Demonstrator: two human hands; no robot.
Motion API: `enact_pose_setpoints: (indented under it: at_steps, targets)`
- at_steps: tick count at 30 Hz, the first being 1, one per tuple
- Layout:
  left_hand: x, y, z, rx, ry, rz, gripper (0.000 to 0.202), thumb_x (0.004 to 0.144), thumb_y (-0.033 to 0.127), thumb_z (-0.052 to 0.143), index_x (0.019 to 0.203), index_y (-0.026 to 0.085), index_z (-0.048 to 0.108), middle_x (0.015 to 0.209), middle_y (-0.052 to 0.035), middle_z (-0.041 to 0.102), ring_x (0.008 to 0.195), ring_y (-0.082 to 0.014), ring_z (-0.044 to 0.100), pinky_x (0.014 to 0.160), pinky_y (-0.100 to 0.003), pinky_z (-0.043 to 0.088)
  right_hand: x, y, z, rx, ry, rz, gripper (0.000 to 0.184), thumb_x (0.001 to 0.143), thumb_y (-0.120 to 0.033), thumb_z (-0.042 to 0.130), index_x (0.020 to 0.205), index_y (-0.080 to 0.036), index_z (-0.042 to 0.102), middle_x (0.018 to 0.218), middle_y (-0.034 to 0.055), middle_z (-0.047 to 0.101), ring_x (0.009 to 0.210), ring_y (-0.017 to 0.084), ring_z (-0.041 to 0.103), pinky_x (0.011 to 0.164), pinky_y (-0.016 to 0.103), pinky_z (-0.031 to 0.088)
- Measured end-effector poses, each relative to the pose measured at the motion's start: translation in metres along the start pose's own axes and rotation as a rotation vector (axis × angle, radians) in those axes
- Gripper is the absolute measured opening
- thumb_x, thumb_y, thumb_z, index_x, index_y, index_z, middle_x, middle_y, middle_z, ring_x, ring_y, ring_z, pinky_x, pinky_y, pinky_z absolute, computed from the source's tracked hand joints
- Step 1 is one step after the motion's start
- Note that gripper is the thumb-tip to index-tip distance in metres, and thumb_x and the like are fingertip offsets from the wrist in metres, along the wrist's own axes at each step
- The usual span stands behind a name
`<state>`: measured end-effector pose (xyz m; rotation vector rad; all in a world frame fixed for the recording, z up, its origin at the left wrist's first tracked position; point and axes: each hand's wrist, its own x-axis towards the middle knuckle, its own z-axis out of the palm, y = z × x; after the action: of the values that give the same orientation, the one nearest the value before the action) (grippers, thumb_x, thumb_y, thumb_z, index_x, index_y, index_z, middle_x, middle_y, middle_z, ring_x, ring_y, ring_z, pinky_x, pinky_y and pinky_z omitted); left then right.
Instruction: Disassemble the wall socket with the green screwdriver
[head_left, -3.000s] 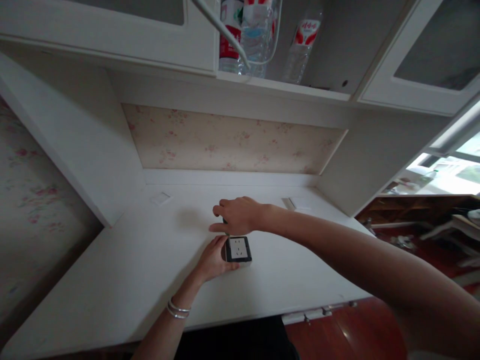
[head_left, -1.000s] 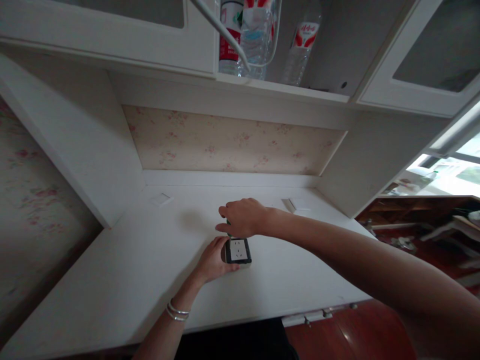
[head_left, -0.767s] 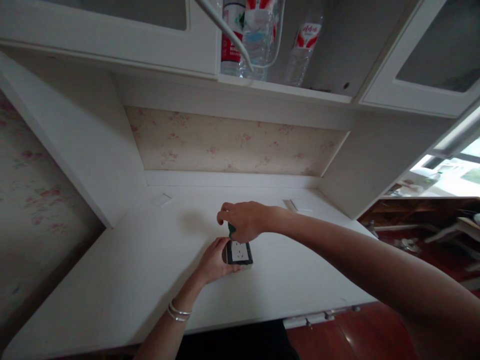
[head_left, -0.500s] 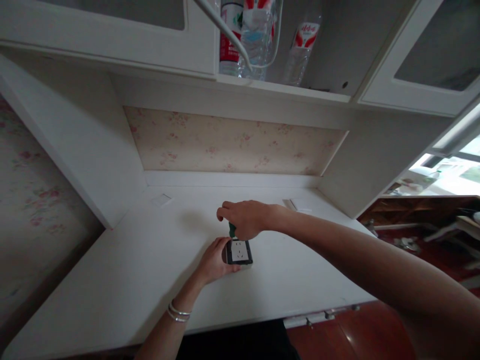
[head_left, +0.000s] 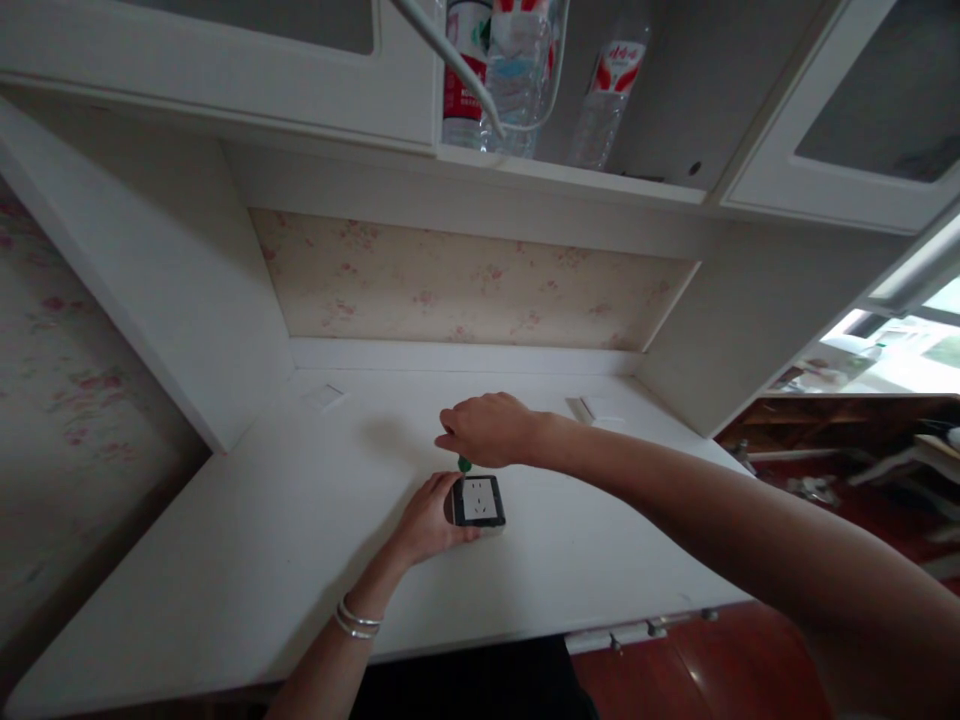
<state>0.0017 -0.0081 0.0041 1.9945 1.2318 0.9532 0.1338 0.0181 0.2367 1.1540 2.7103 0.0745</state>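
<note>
A wall socket [head_left: 480,500] with a white face and a dark surround lies face up on the white desk [head_left: 585,550]. My left hand [head_left: 429,520] grips it from the left, fingers at its far edge and thumb along its near side. Above the socket, my right hand [head_left: 487,430] is closed round the green handle of a screwdriver [head_left: 464,466]. The screwdriver stands roughly upright, its shaft pointing down at the left part of the socket's dark surround. Most of the handle is hidden in my fist, and the tip is too small to make out.
A thin white square frame [head_left: 325,397] lies at the desk's back left. Another flat white piece [head_left: 589,410] is at the back right, beyond my right forearm. Overhead, a cabinet shelf [head_left: 570,180] holds plastic bottles [head_left: 611,95], and a white cable [head_left: 457,65] hangs in front.
My right hand has turned slightly and risen a little on the screwdriver, so less of the handle's length is covered below the fist. My left hand and the socket stay in place.
</note>
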Motion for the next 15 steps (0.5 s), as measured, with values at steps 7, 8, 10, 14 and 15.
enact_pose_setpoints:
  at_steps: [7,8,10,14,15]
  targets:
    - [0.0000,-0.0063,0.0030,0.044,0.024,0.025,0.085,0.050,0.045,0.085,0.124,0.022,0.051,0.121,-0.0090,0.055,0.111,-0.0294,0.053,0.097,-0.042,0.043,-0.0034,0.0010,-0.0072,0.071,-0.072,-0.112,0.043,0.078,-0.041,0.058,0.117,-0.021,0.054,0.121,0.0112,0.056,0.093,0.027,0.062,0.066,0.035,0.049]
    - [0.0002,-0.0061,0.0029,0.045,0.024,0.025,0.085,0.050,0.045,0.085,0.124,0.022,0.050,0.121,-0.0091,0.055,0.111,-0.0293,0.053,0.097,-0.042,0.042,-0.0033,0.0007,-0.0071,0.054,-0.061,-0.083,0.040,0.082,-0.044,0.054,0.114,-0.020,0.055,0.116,0.0120,0.059,0.092,0.028,0.062,0.068,0.036,0.049]
    - [0.0002,-0.0046,0.0023,0.042,0.025,0.025,0.084,0.050,0.043,0.085,0.124,0.022,0.050,0.121,-0.0089,0.055,0.111,-0.0290,0.053,0.098,-0.042,0.042,-0.0025,0.0006,-0.0063,0.030,-0.036,-0.072,0.033,0.090,-0.039,0.043,0.108,-0.018,0.058,0.109,0.0129,0.061,0.091,0.027,0.063,0.070,0.038,0.048]
    - [0.0000,0.0014,-0.0005,0.029,0.007,0.005,0.080,0.051,0.040,0.085,0.122,0.023,0.052,0.119,-0.0086,0.056,0.108,-0.0288,0.054,0.095,-0.042,0.043,-0.0025,0.0021,-0.0050,0.075,-0.053,-0.221,0.034,0.081,-0.028,0.056,0.114,-0.021,0.055,0.117,0.0098,0.058,0.089,0.023,0.063,0.064,0.031,0.047]
    - [0.0000,0.0031,-0.0013,0.022,0.003,-0.004,0.080,0.051,0.040,0.085,0.122,0.023,0.052,0.118,-0.0086,0.056,0.108,-0.0290,0.054,0.095,-0.042,0.043,-0.0030,0.0024,-0.0045,0.079,-0.057,-0.232,0.038,0.078,-0.031,0.060,0.115,-0.023,0.054,0.118,0.0090,0.058,0.088,0.023,0.062,0.062,0.030,0.047]
